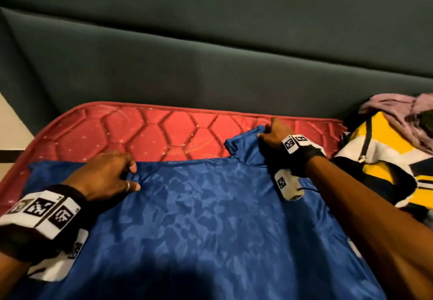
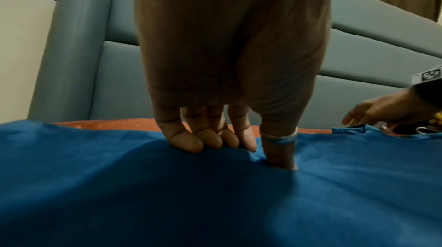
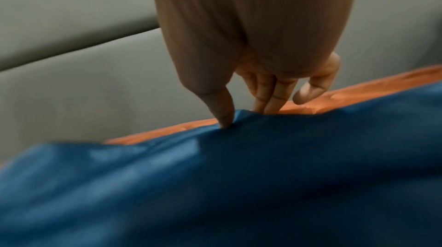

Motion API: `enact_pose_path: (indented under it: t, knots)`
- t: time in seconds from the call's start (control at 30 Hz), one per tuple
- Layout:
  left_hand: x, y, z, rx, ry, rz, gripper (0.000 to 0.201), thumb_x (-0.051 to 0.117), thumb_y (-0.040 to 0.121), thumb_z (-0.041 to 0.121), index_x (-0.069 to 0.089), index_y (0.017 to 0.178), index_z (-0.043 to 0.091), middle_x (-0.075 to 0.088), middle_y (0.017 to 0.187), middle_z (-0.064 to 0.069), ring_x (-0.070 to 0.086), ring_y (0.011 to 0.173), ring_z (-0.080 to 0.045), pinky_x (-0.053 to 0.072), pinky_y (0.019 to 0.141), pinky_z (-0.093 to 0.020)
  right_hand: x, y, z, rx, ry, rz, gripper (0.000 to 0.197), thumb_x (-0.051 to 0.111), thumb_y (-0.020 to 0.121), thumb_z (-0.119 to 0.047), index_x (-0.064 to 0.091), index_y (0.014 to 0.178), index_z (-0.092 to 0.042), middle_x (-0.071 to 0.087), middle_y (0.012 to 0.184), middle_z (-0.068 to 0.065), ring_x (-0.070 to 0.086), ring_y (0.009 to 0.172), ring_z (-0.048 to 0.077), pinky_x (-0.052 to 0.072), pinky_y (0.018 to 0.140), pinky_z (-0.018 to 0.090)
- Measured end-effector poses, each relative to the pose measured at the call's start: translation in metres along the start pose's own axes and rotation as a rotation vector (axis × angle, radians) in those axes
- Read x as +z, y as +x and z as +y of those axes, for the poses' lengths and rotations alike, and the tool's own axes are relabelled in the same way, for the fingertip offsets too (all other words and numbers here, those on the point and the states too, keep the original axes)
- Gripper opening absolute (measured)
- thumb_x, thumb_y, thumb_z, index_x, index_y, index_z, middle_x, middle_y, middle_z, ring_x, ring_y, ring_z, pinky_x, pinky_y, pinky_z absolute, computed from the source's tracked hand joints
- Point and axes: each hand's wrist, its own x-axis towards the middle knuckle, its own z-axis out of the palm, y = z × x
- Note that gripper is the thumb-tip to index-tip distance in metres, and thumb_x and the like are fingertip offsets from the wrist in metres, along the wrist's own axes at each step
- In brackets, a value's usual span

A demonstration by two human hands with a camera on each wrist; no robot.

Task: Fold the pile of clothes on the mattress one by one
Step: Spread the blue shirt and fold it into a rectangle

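A blue patterned shirt (image 1: 210, 217) lies spread flat on the red quilted mattress (image 1: 164, 130). My left hand (image 1: 134, 177) pinches the shirt's far edge on the left, fingers curled and the ringed thumb pressed into the cloth (image 2: 215, 203). My right hand (image 1: 264, 133) grips the raised far-right corner, which looks like a sleeve. In the right wrist view the thumb sits on top of the blue cloth (image 3: 239, 185) and the fingers (image 3: 267, 99) reach behind its edge. A pile of clothes (image 1: 375, 159) waits at the right.
The pile holds a yellow, white and black garment with a pink one (image 1: 398, 112) on top. A padded grey-green headboard (image 1: 210, 53) stands right behind the mattress's far edge. A strip of bare red mattress shows beyond the shirt.
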Motion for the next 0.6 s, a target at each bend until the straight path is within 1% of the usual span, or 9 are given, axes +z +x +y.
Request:
enact_pose_path:
  t: [0.07, 0.13, 0.2, 0.27, 0.33, 0.4, 0.5, 0.57, 0.6]
  knots:
    - [0.004, 0.002, -0.002, -0.007, 0.010, -0.001, 0.039, 0.085, 0.073, 0.040, 0.056, 0.095, 0.028, 0.055, 0.096, 0.004, 0.051, 0.094, -0.016, 0.034, 0.080, -0.027, 0.000, 0.008, -0.004, 0.013, 0.032, 0.002, 0.016, 0.066, 0.087, -0.020, 0.057, 0.086, -0.006, 0.067, 0.104, 0.024, 0.065, 0.097, 0.037, 0.052, 0.079, 0.041]
    - [0.006, 0.000, -0.002, -0.021, 0.009, -0.012, 0.040, 0.085, 0.073, 0.042, 0.054, 0.095, 0.030, 0.055, 0.098, 0.003, 0.051, 0.098, -0.018, 0.037, 0.085, -0.029, -0.003, 0.012, -0.007, 0.018, 0.106, -0.031, 0.010, 0.067, 0.086, -0.013, 0.064, 0.090, -0.004, 0.068, 0.100, 0.022, 0.067, 0.097, 0.034, 0.054, 0.082, 0.039]
    - [0.005, -0.002, -0.001, -0.054, -0.011, -0.035, 0.040, 0.085, 0.072, 0.043, 0.053, 0.093, 0.032, 0.054, 0.098, 0.003, 0.052, 0.100, -0.020, 0.039, 0.088, -0.031, -0.011, 0.008, -0.013, -0.014, 0.203, -0.054, 0.015, 0.067, 0.088, -0.008, 0.071, 0.100, -0.001, 0.071, 0.101, 0.022, 0.068, 0.096, 0.029, 0.056, 0.086, 0.040]
    - [0.001, -0.005, 0.003, -0.094, -0.033, -0.047, 0.040, 0.085, 0.071, 0.043, 0.053, 0.092, 0.033, 0.053, 0.097, 0.004, 0.052, 0.101, -0.021, 0.041, 0.089, -0.032, -0.027, -0.006, -0.018, -0.082, 0.298, -0.060, 0.014, 0.065, 0.089, -0.006, 0.074, 0.097, -0.012, 0.074, 0.094, 0.014, 0.068, 0.083, 0.020, 0.058, 0.084, 0.042]
    - [-0.002, -0.010, 0.008, -0.119, -0.048, -0.024, 0.039, 0.085, 0.072, 0.042, 0.053, 0.092, 0.032, 0.054, 0.098, 0.003, 0.054, 0.104, -0.023, 0.044, 0.092, -0.034, -0.047, -0.032, -0.022, -0.183, 0.359, -0.055, 0.021, 0.063, 0.089, -0.003, 0.072, 0.083, -0.021, 0.074, 0.081, 0.002, 0.064, 0.069, 0.006, 0.056, 0.074, 0.034]
    - [-0.002, -0.022, 0.017, -0.130, -0.013, 0.033, 0.038, 0.080, 0.077, 0.045, 0.054, 0.100, 0.028, 0.055, 0.108, -0.001, 0.054, 0.112, -0.027, 0.046, 0.094, -0.038, -0.070, -0.074, -0.022, -0.247, 0.433, -0.073, 0.025, 0.062, 0.091, -0.001, 0.070, 0.081, -0.023, 0.070, 0.076, -0.007, 0.060, 0.065, -0.002, 0.051, 0.070, 0.024]
    - [0.000, -0.047, 0.035, -0.152, 0.094, 0.097, 0.044, 0.067, 0.086, 0.050, 0.053, 0.117, 0.023, 0.052, 0.121, -0.003, 0.048, 0.120, -0.028, 0.048, 0.092, -0.042, -0.099, -0.146, -0.004, -0.331, 0.441, -0.170, 0.023, 0.062, 0.089, 0.008, 0.070, 0.091, -0.014, 0.069, 0.086, -0.007, 0.059, 0.074, -0.006, 0.044, 0.074, 0.007]
    - [0.003, -0.065, 0.046, -0.166, 0.055, 0.108, 0.046, 0.063, 0.088, 0.053, 0.053, 0.122, 0.023, 0.051, 0.124, -0.003, 0.046, 0.121, -0.028, 0.047, 0.095, -0.044, -0.104, -0.182, 0.017, -0.335, 0.350, -0.241, 0.031, 0.061, 0.084, 0.016, 0.071, 0.097, -0.011, 0.069, 0.095, -0.009, 0.060, 0.082, -0.012, 0.040, 0.078, 0.004]
    - [0.004, -0.074, 0.052, -0.169, 0.025, 0.114, 0.046, 0.062, 0.088, 0.054, 0.053, 0.122, 0.024, 0.050, 0.124, -0.003, 0.045, 0.121, -0.028, 0.046, 0.097, -0.044, -0.105, -0.196, 0.027, -0.298, 0.341, -0.249, 0.037, 0.057, 0.082, 0.019, 0.069, 0.098, -0.012, 0.068, 0.097, -0.008, 0.060, 0.085, -0.011, 0.040, 0.078, 0.004]
